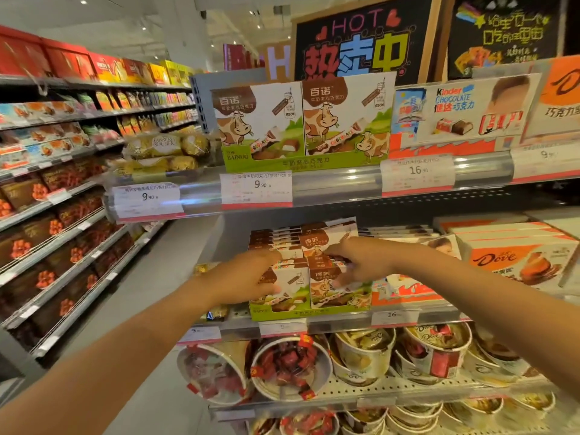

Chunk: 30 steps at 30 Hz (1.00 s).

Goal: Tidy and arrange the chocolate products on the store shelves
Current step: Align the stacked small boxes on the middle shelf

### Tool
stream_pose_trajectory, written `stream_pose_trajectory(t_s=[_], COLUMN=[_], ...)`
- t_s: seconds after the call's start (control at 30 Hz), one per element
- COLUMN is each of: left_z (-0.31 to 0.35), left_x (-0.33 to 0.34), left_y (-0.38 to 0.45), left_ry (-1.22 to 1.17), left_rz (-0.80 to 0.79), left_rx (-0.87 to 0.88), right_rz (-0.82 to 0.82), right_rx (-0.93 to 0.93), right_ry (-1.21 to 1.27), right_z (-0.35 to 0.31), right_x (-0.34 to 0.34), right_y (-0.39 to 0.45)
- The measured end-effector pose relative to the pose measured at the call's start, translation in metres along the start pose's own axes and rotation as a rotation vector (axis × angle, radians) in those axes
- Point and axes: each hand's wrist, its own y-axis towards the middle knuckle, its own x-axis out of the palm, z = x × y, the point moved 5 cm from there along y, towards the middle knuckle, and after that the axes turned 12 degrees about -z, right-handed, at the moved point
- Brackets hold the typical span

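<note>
Supermarket shelving fills the view, with a chalkboard sign (361, 42) reading "HOT" above the end display and a long aisle of red and brown boxes running off to the left. On the top shelf (329, 189) stand two upright Bainuo boxes (301, 120) with a cartoon cow, flanked by Ferrero packs (163, 149) on the left and a Kinder display (461, 111) on the right; price tags (9.90 and 16.90) hang along the rail.

One shelf down, both arms reach in toward a second group of Bainuo cartons (310, 290), stacked in a green tray at the front edge, with more of the same piled behind. The left hand (248, 277) lies against the front of the left carton, its fingers curved over the upper face; motion blur hides whether they actually grip it. The right hand (354, 262) is spread, fingers fairly straight and fanned, tips touching the top edge and face of the right carton, with nothing clasped.

Just right of these cartons lie Kinder boxes (405, 290), then orange Dove boxes (514, 259). Below, a perforated shelf carries Dove tubs (364, 359) of wrapped chocolates, red ones on the left.
</note>
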Motion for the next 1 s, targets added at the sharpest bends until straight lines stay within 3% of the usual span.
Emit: stream_pose_trajectory(t_s=[0.1, 0.17, 0.23, 0.33, 0.43, 0.5, 0.63, 0.8, 1.0], left_z=[0.000, -0.004, -0.009, -0.012, -0.016, -0.017, -0.017, -0.013, -0.014], left_x=[0.000, -0.001, 0.001, 0.005, 0.008, 0.009, 0.009, 0.006, 0.007], left_y=[-0.004, -0.001, 0.008, 0.020, 0.024, 0.025, 0.024, 0.025, 0.025], left_ry=[0.220, 0.193, 0.121, 0.018, -0.038, -0.055, -0.077, -0.090, -0.136], left_rz=[0.186, 0.158, 0.068, -0.006, -0.028, -0.029, -0.042, -0.023, -0.013], left_rx=[-0.021, -0.075, -0.128, -0.114, -0.071, -0.050, -0.040, -0.021, -0.008], right_rz=[0.263, 0.395, 0.454, 0.318, 0.178, 0.185, 0.250, 0.129, 0.126], right_rx=[-0.076, -0.054, 0.042, 0.145, 0.196, 0.173, 0.094, 0.085, 0.050], right_ry=[-0.234, -0.335, -0.216, 0.080, 0.152, 0.171, 0.453, 0.132, 0.239], right_z=[-0.010, -0.013, -0.009, 0.005, 0.010, 0.012, 0.024, 0.010, 0.016], right_x=[-0.004, -0.011, -0.022, -0.030, -0.031, -0.031, -0.030, -0.007, 0.002], right_y=[-0.010, -0.012, -0.008, 0.009, 0.018, 0.019, 0.008, 0.016, 0.009])
